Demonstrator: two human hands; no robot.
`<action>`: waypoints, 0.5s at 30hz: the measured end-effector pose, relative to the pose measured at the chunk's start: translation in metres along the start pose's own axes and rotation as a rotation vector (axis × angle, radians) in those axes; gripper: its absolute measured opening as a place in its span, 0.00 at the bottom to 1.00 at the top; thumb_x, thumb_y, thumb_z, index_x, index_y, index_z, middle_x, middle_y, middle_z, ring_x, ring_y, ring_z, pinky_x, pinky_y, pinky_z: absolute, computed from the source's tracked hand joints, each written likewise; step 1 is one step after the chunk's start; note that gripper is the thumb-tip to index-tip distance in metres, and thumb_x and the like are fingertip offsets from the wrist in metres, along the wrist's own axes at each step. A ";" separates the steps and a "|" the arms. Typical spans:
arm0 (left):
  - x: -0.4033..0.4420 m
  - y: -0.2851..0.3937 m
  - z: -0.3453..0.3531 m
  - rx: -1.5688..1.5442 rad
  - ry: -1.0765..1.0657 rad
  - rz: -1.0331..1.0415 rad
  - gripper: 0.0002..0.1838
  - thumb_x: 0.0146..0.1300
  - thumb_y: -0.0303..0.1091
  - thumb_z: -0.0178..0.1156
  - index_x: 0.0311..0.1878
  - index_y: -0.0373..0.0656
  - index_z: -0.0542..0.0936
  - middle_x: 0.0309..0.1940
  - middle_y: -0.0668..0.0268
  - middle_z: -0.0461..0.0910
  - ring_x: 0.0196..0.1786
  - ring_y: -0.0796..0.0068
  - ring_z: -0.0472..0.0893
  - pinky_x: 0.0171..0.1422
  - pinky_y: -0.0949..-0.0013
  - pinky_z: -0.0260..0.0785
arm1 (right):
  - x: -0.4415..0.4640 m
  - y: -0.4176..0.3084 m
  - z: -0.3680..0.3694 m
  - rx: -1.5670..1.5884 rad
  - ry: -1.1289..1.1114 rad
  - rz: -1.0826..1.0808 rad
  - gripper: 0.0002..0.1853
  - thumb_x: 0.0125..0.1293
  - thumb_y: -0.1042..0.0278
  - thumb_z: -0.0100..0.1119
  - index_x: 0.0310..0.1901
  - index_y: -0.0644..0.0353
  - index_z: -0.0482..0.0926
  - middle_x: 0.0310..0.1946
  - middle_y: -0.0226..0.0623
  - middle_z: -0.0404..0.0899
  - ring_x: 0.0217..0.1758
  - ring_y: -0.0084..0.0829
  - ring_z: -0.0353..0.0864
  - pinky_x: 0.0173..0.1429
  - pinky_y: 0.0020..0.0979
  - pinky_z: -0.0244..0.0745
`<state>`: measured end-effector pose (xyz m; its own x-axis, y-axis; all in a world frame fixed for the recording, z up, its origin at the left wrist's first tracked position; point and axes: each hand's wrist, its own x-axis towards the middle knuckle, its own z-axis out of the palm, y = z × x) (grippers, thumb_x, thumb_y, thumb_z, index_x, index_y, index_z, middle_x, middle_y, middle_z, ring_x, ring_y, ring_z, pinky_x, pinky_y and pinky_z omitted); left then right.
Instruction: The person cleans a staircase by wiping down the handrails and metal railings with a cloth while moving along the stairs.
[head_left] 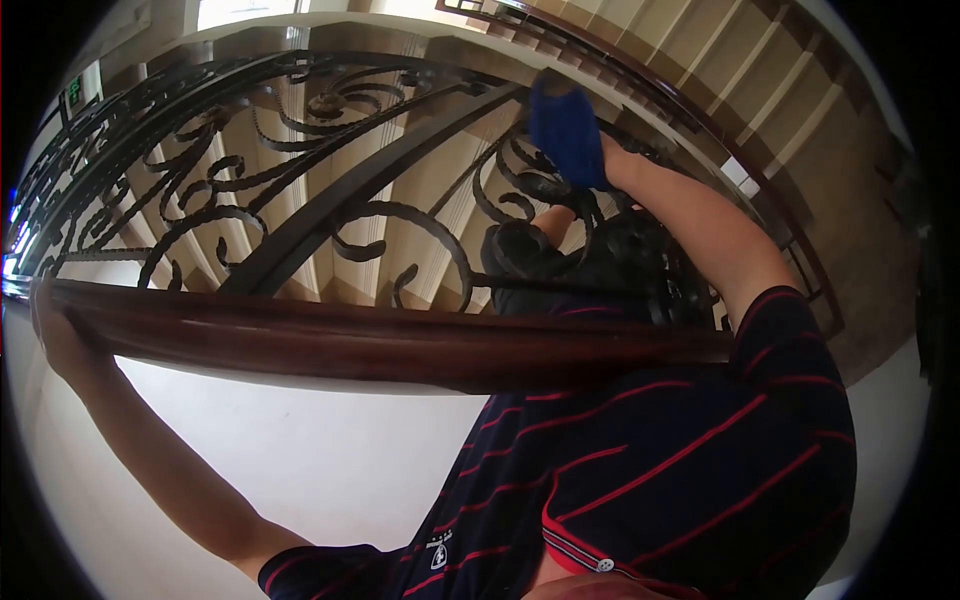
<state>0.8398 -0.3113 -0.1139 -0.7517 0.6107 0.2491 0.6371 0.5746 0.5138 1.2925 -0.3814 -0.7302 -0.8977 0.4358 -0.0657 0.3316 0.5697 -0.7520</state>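
Mostly, the hazard here looks like one of balance and snagging. A broad flight of stairs (745, 75) drops away beyond the railing, so anything let go among the ironwork could fall onto the treads. The wrought-iron balustrade (380, 178) fills the middle of the view, its curling scrolls leaving gaps wide enough to catch fabric or a wrist. The polished wooden handrail (350, 340) crosses in front, with the red-striped polo shirt (660, 470) close against its right part; leaning out further could tip the weight over the rail or rub the sleeve along the iron.

The blue cloth (566, 130) lies over the scrolls near the upper end of the diagonal bar, at the end of the outstretched right arm. It covers most of the right hand (610, 162), so I cannot tell whether the fingers pinch it or merely lie beneath it; a loose hold could let it slide off, and a sharp pull could hook it on a scroll tip. The left hand (46, 318) is curled around the handrail's left end; its smooth, shiny surface could make that support slip under a sudden load.
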 end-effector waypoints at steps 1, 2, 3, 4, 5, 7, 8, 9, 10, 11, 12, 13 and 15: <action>-0.005 0.006 0.004 0.009 0.015 -0.035 0.26 0.74 0.40 0.64 0.68 0.35 0.80 0.68 0.59 0.77 0.71 0.64 0.76 0.76 0.63 0.67 | 0.009 -0.014 -0.025 -0.044 -0.056 0.012 0.19 0.67 0.68 0.56 0.54 0.70 0.84 0.53 0.64 0.85 0.52 0.54 0.89 0.60 0.57 0.81; -0.007 0.008 0.007 0.018 0.029 -0.071 0.25 0.74 0.40 0.64 0.68 0.35 0.80 0.68 0.59 0.77 0.71 0.65 0.76 0.76 0.63 0.67 | 0.019 -0.028 -0.049 -0.088 -0.113 0.022 0.18 0.67 0.68 0.56 0.53 0.70 0.84 0.52 0.64 0.85 0.51 0.54 0.89 0.58 0.56 0.82; -0.005 0.004 0.005 0.016 0.027 -0.072 0.25 0.74 0.40 0.64 0.68 0.35 0.80 0.68 0.59 0.77 0.71 0.65 0.76 0.76 0.63 0.67 | 0.024 -0.032 -0.055 -0.020 -0.206 0.098 0.16 0.66 0.69 0.56 0.51 0.69 0.84 0.51 0.62 0.85 0.52 0.53 0.89 0.56 0.51 0.83; 0.001 -0.002 -0.001 -0.012 0.013 -0.055 0.25 0.75 0.40 0.63 0.68 0.35 0.80 0.69 0.59 0.77 0.71 0.65 0.75 0.77 0.63 0.66 | 0.027 -0.034 -0.059 0.047 -0.297 0.175 0.14 0.66 0.70 0.57 0.49 0.67 0.84 0.50 0.60 0.86 0.53 0.52 0.89 0.54 0.47 0.84; 0.005 -0.006 -0.004 -0.042 -0.001 -0.037 0.25 0.75 0.41 0.62 0.68 0.35 0.80 0.69 0.59 0.77 0.71 0.65 0.75 0.78 0.63 0.66 | 0.028 -0.034 -0.058 0.042 -0.293 0.178 0.14 0.66 0.70 0.57 0.49 0.67 0.84 0.50 0.60 0.86 0.53 0.52 0.89 0.54 0.47 0.84; 0.007 -0.009 -0.005 0.003 -0.004 0.024 0.25 0.76 0.41 0.61 0.68 0.35 0.80 0.68 0.59 0.78 0.71 0.66 0.75 0.78 0.63 0.65 | 0.025 -0.035 -0.056 -0.130 -0.271 0.141 0.11 0.65 0.70 0.59 0.45 0.65 0.84 0.48 0.57 0.87 0.53 0.48 0.90 0.53 0.43 0.85; 0.006 -0.009 -0.004 0.051 -0.002 0.082 0.25 0.76 0.42 0.61 0.68 0.34 0.80 0.68 0.59 0.78 0.71 0.66 0.75 0.79 0.63 0.64 | 0.034 -0.046 -0.079 -0.204 -0.478 0.169 0.19 0.72 0.59 0.60 0.59 0.58 0.86 0.62 0.51 0.85 0.65 0.49 0.86 0.66 0.45 0.81; 0.005 -0.008 -0.004 0.059 0.002 0.065 0.25 0.77 0.43 0.59 0.68 0.34 0.81 0.70 0.59 0.77 0.73 0.65 0.75 0.80 0.63 0.63 | 0.023 -0.033 -0.058 -0.210 -0.475 0.179 0.19 0.72 0.59 0.60 0.59 0.58 0.86 0.62 0.51 0.85 0.65 0.49 0.86 0.66 0.45 0.81; 0.008 -0.011 -0.007 0.051 -0.003 0.067 0.25 0.77 0.43 0.59 0.68 0.34 0.81 0.70 0.59 0.77 0.73 0.65 0.75 0.80 0.63 0.63 | 0.005 -0.013 -0.014 -0.074 -0.357 0.204 0.21 0.74 0.57 0.57 0.62 0.58 0.84 0.64 0.51 0.84 0.66 0.49 0.84 0.69 0.44 0.79; 0.017 -0.018 -0.014 0.090 -0.011 0.111 0.26 0.76 0.43 0.60 0.68 0.35 0.80 0.69 0.59 0.77 0.72 0.65 0.75 0.79 0.63 0.64 | -0.007 0.005 0.023 0.060 -0.234 0.226 0.23 0.76 0.55 0.55 0.64 0.57 0.83 0.66 0.52 0.83 0.68 0.50 0.83 0.71 0.43 0.77; 0.022 -0.022 -0.015 0.133 -0.018 0.153 0.26 0.75 0.43 0.61 0.69 0.36 0.79 0.68 0.59 0.78 0.70 0.64 0.76 0.77 0.62 0.66 | -0.010 0.017 0.047 0.056 -0.232 0.233 0.23 0.76 0.55 0.55 0.64 0.57 0.83 0.66 0.52 0.83 0.68 0.50 0.83 0.71 0.43 0.77; 0.019 -0.019 -0.012 0.132 -0.026 0.150 0.26 0.75 0.43 0.61 0.69 0.36 0.79 0.68 0.59 0.78 0.70 0.64 0.76 0.77 0.62 0.66 | -0.012 0.018 0.056 0.101 -0.146 0.169 0.19 0.73 0.61 0.55 0.60 0.58 0.84 0.60 0.52 0.84 0.61 0.51 0.85 0.65 0.44 0.79; 0.013 -0.012 -0.008 0.020 -0.006 -0.018 0.28 0.74 0.45 0.63 0.70 0.37 0.78 0.68 0.59 0.78 0.69 0.63 0.77 0.75 0.62 0.68 | -0.021 0.020 0.070 0.147 -0.068 0.107 0.15 0.71 0.68 0.56 0.55 0.59 0.84 0.55 0.52 0.85 0.54 0.53 0.87 0.59 0.44 0.81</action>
<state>0.8206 -0.3148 -0.1102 -0.7620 0.6034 0.2352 0.6270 0.5964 0.5013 1.2977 -0.4281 -0.7899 -0.8787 0.4375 -0.1909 0.3849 0.4128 -0.8255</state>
